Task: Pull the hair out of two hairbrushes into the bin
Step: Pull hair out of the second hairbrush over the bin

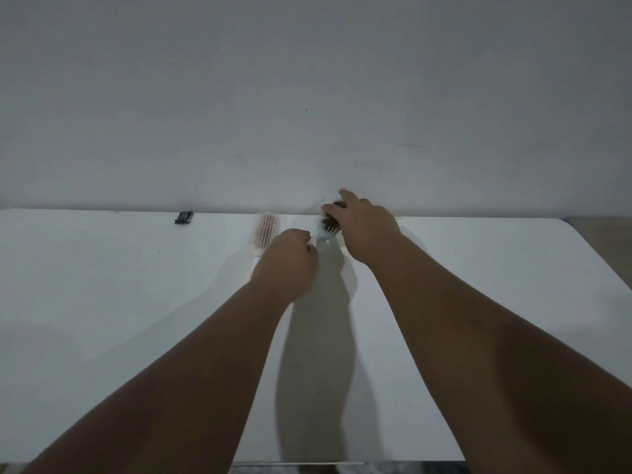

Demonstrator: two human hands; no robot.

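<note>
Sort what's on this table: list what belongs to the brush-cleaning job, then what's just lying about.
Belongs to the job:
- light blue hairbrush, handle held in the left hand
- clump of brown hair on it, under the right hand
- pink hairbrush, lying on the white table

Just lying about:
- small dark object at the table's far edge

No bin is in view.

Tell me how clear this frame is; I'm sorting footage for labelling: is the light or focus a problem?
Head view: dim, flat light with a grey-blue cast; both forearms throw long soft shadows on the white table; the blue brush under the right hand is slightly smeared; the pink brush is soft; wide-angle bending shows at the table's far edge.
</note>
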